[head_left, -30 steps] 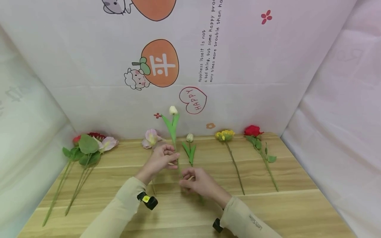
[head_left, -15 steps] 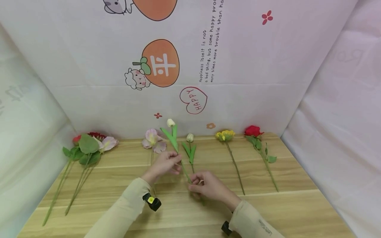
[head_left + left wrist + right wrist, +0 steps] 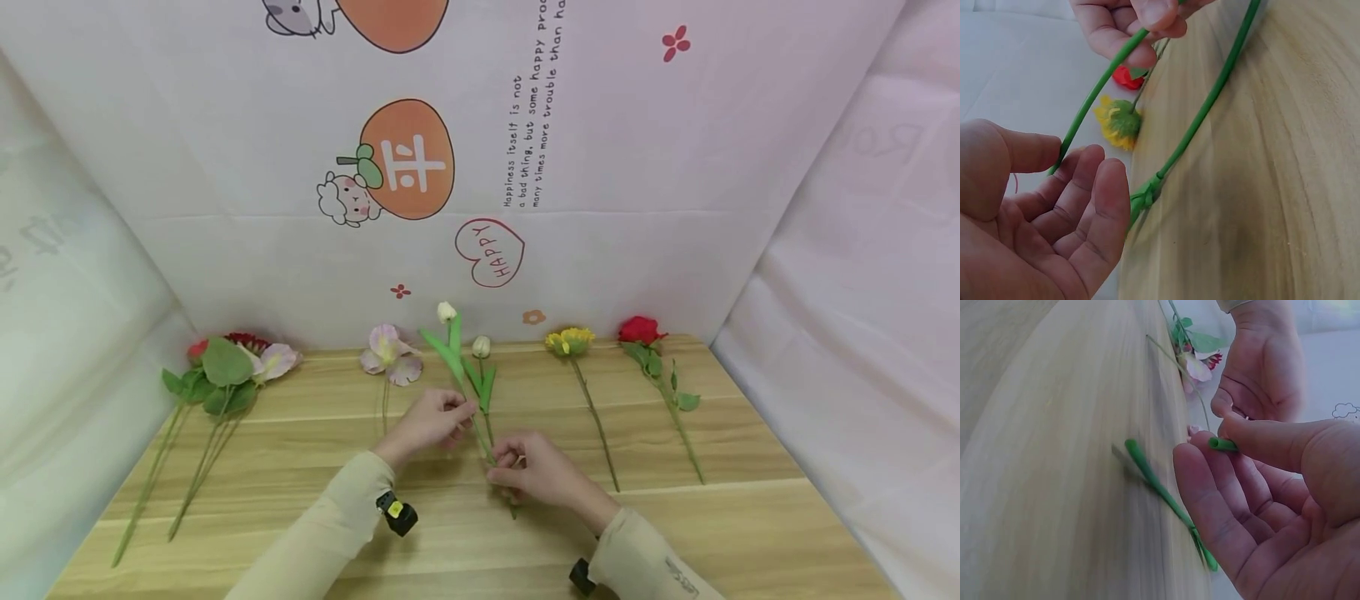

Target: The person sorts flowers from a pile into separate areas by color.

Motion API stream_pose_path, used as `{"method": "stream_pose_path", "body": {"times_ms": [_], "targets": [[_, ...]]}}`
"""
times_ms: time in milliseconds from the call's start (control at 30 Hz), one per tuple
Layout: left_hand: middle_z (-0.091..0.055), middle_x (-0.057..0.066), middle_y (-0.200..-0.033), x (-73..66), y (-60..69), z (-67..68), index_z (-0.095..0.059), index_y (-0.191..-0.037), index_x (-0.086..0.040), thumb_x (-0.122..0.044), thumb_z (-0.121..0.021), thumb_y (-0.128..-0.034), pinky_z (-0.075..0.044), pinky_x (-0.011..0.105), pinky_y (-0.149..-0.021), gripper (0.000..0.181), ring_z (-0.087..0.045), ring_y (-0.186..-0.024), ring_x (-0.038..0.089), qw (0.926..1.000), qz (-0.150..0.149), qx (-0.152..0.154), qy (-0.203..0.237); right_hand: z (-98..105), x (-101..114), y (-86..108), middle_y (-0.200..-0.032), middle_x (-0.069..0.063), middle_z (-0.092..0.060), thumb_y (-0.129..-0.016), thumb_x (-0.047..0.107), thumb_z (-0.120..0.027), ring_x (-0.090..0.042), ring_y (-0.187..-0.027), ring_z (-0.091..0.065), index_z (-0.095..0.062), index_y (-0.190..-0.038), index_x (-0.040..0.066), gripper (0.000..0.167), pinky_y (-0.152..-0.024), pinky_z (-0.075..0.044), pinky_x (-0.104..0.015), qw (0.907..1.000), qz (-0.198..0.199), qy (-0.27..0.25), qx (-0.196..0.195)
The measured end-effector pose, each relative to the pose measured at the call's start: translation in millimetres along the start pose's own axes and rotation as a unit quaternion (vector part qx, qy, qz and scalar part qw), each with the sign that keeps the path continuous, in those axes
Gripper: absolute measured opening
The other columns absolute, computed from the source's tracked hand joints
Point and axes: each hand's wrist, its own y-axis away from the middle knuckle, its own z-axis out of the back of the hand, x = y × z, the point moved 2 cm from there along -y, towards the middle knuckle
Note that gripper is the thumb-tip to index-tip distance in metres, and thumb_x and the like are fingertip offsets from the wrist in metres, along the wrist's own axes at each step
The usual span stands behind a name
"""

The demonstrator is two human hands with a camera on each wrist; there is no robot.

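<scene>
In the head view a white tulip (image 3: pixel 446 312) with green leaves is held off the table, its bloom tilted toward the back left. My left hand (image 3: pixel 431 423) pinches its stem (image 3: pixel 1091 97) between thumb and fingers. Lower down, my right hand (image 3: pixel 542 471) pinches the same stem near its end; the hollow cut tip (image 3: pixel 1222 444) shows between thumb and fingers in the right wrist view. A second white tulip (image 3: pixel 481 347) lies on the wooden table (image 3: pixel 450 558) just right of the held one. Its stem passes beneath my right hand, which partly hides it.
A pale purple flower (image 3: pixel 386 354) lies left of the tulips. Rightward lie a yellow flower (image 3: pixel 572 342) and a red rose (image 3: pixel 640 329). Several flowers bunch together at the far left, with a broad leaf (image 3: pixel 227 362) on top. A printed cloth (image 3: pixel 600 167) hangs behind the table.
The held tulip has come down, tilted more to the left, and shifted right, closer to the lying tulip. Both hands have moved right and toward the front, keeping their pinch on the stem.
</scene>
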Motion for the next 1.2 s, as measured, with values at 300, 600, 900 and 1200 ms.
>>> {"method": "stream_pose_path", "body": {"times_ms": [300,600,900,1200], "targets": [[-0.067,0.021,-0.082,12.3,-8.0,-8.9,-0.069,-0.095,0.005,-0.023,-0.058,-0.1053,-0.058,0.033,-0.057,0.032,-0.061,-0.065,0.019,0.9994,0.002,0.011,-0.031,4.3,-6.7,3.1,-0.083,-0.01,-0.071,-0.093,0.002,-0.072,-0.018,-0.061,-0.063,-0.067,-0.108,-0.009,0.019,-0.052,-0.058,-0.031,0.9995,-0.024,0.019,0.005],[-0.064,0.011,-0.074,21.6,-14.6,-15.5,-0.067,-0.089,0.003,-0.024,-0.057,-0.1058,-0.054,0.027,-0.053,0.033,-0.056,-0.059,0.014,0.9986,0.017,0.026,-0.044,2.6,-12.6,1.3,-0.078,-0.006,-0.069,-0.092,0.003,-0.074,-0.018,-0.062,-0.063,-0.068,-0.104,-0.004,0.014,-0.051,-0.059,-0.033,0.9987,-0.045,0.02,0.008],[-0.064,0.009,-0.077,22.4,-17.9,-20.5,-0.066,-0.087,0.0,-0.027,-0.057,-0.1056,-0.055,0.027,-0.054,0.034,-0.058,-0.063,0.015,0.9972,0.033,0.023,-0.063,4.6,-16.6,0.4,-0.075,-0.005,-0.067,-0.092,0.003,-0.074,-0.014,-0.056,-0.059,-0.068,-0.102,-0.003,0.014,-0.049,-0.056,-0.03,0.9981,-0.046,0.04,0.006],[-0.064,0.007,-0.076,27.8,-24.8,-23.4,-0.066,-0.086,-0.002,-0.028,-0.058,-0.1051,-0.055,0.026,-0.053,0.033,-0.057,-0.059,0.014,0.9965,0.051,0.023,-0.062,7.7,-17.5,-0.5,-0.076,-0.001,-0.066,-0.093,0.007,-0.074,-0.011,-0.048,-0.053,-0.069,-0.106,-0.002,0.017,-0.043,-0.046,-0.022,0.9967,-0.051,0.063,0.007]]}}
